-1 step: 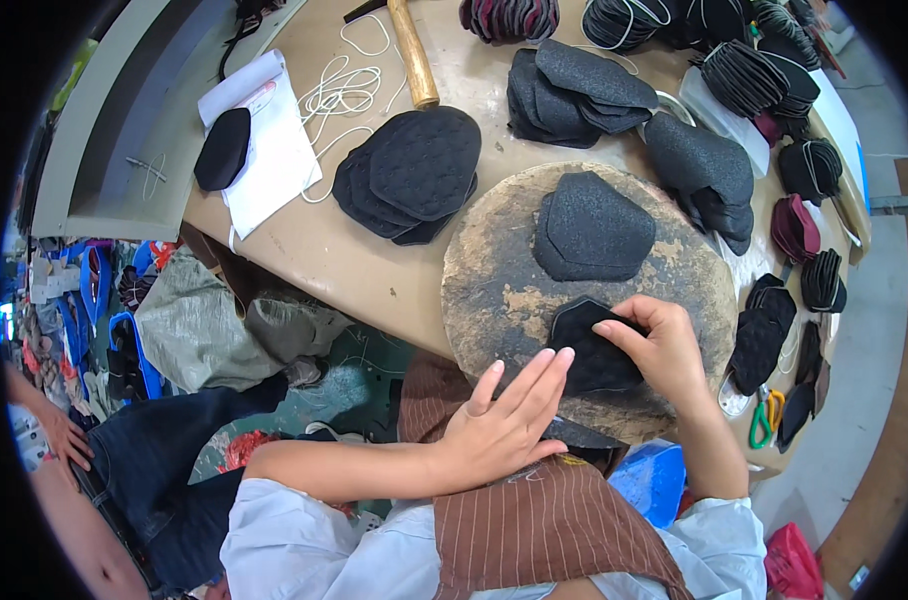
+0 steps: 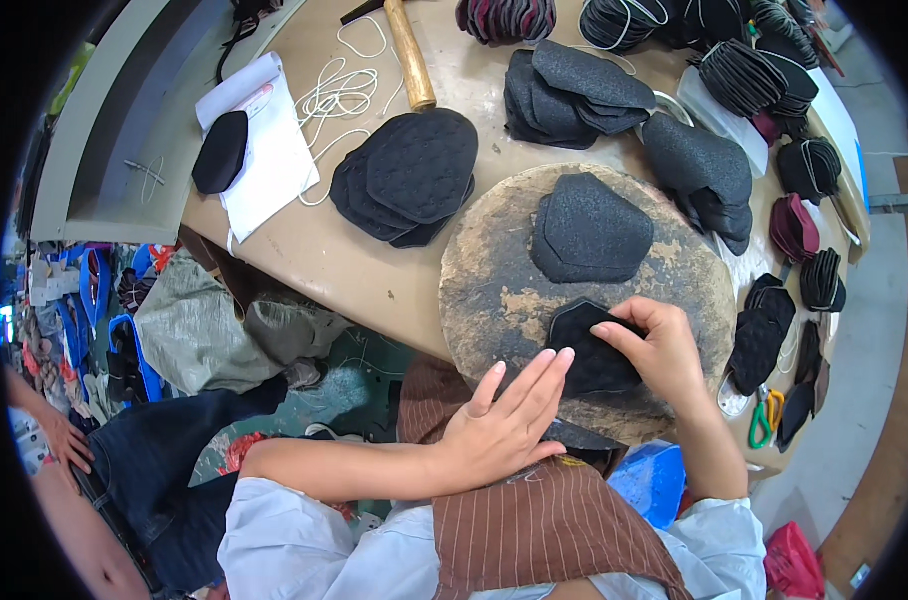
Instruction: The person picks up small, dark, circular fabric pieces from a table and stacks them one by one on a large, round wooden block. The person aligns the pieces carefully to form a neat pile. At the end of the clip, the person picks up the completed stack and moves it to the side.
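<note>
A black padded fabric piece [image 2: 589, 350] with angled corners lies on the near part of a worn round block [image 2: 489, 320]. My right hand [image 2: 664, 350] pinches its upper right edge between thumb and fingers. At its lower left, my left hand [image 2: 504, 415] is held with the fingers stretched out, fingertips beside or lightly on the piece; I cannot tell which. Farther back on the block rests a short stack of similar dark grey pieces [image 2: 594, 228]. To the left, on the table, lies a pile of black quilted pieces [image 2: 419, 165].
A wooden-handled hammer [image 2: 412, 60] and loose white cord [image 2: 334, 92] lie at the back left, near white paper [image 2: 274, 165]. Dark grey piles [image 2: 579, 90] and tied bundles line the back and right. Green-handled scissors [image 2: 761, 425] sit at the right edge. Another person's hand [image 2: 66, 440] shows at far left.
</note>
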Demonstrator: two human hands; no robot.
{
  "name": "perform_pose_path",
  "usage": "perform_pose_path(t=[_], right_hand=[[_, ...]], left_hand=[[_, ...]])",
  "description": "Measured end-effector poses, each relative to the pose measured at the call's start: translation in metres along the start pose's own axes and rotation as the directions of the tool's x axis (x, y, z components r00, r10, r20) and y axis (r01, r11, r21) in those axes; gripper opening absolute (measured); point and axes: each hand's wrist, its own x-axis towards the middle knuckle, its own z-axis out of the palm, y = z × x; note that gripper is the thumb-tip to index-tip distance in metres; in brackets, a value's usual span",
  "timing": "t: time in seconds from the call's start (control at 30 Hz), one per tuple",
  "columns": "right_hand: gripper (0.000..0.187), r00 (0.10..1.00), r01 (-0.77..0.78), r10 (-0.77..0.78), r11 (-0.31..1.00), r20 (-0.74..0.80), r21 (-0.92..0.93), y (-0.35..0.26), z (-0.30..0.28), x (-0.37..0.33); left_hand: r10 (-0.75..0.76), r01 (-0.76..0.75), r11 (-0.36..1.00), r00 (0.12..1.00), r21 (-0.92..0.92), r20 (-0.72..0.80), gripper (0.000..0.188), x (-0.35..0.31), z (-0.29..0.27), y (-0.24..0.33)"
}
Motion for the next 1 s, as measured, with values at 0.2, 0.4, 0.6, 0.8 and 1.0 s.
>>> perform_pose_path(t=[0.2, 0.4, 0.6, 0.8, 1.0], right_hand=[[0.020, 0.957, 0.288, -0.289, 0.957, 0.028, 0.031, 0.014, -0.005, -0.016], [0.020, 0.960, 0.280, -0.280, 0.958, -0.009, 0.061, 0.010, -0.001, -0.017], [0.020, 0.990, 0.143, -0.143, 0.988, -0.007, 0.054, 0.005, -0.001, -0.013], [0.021, 0.991, 0.136, -0.136, 0.990, -0.007, 0.030, 0.000, -0.001, -0.008], [0.021, 0.992, 0.126, -0.126, 0.992, -0.010, 0.017, 0.003, 0.000, -0.007]], left_hand=[[-0.033, 0.025, 0.986, 0.998, -0.167, -0.045, 0.069, -0.013, 0.007, 0.000], [-0.284, 0.099, 0.831, 0.922, -0.547, -0.264, 0.065, -0.001, 0.007, -0.017], [-0.256, 0.141, 0.870, 0.948, -0.472, -0.188, 0.066, 0.009, 0.002, -0.015], [0.009, -0.034, 0.940, 0.997, -0.339, -0.073, 0.067, 0.006, 0.006, 0.002], [-0.013, 0.025, 0.971, 0.999, -0.239, 0.052, 0.077, 0.018, 0.007, 0.010]])
